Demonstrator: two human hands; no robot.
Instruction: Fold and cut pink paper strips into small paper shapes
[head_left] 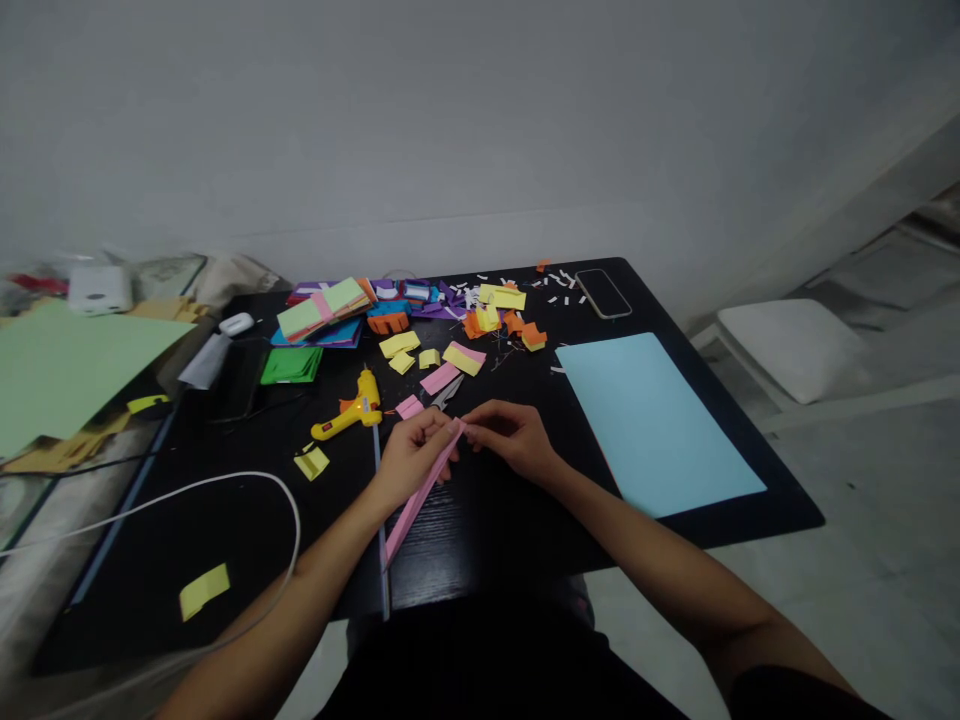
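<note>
A long folded strip of pink paper [413,512] slants from the front edge of the black table up to my hands. My left hand [411,458] is closed around its upper part. The fingertips of my right hand [513,438] pinch the strip's far end, close to the left fingertips. Just beyond my hands lie scissors [448,392], their handles hidden behind my left hand. Near them are small pink and yellow folded papers [440,378]. A yellow glue gun [352,408] rests left of my left hand, with a long glue stick [380,540] running toward the table's front edge.
Light blue sheets [660,425] lie on the right, below a phone [603,293]. Stacked coloured paper [326,308], green pieces [292,365] and orange scraps [533,337] sit at the back. A white cable [294,500] loops over my left forearm. A white stool [791,345] stands at right.
</note>
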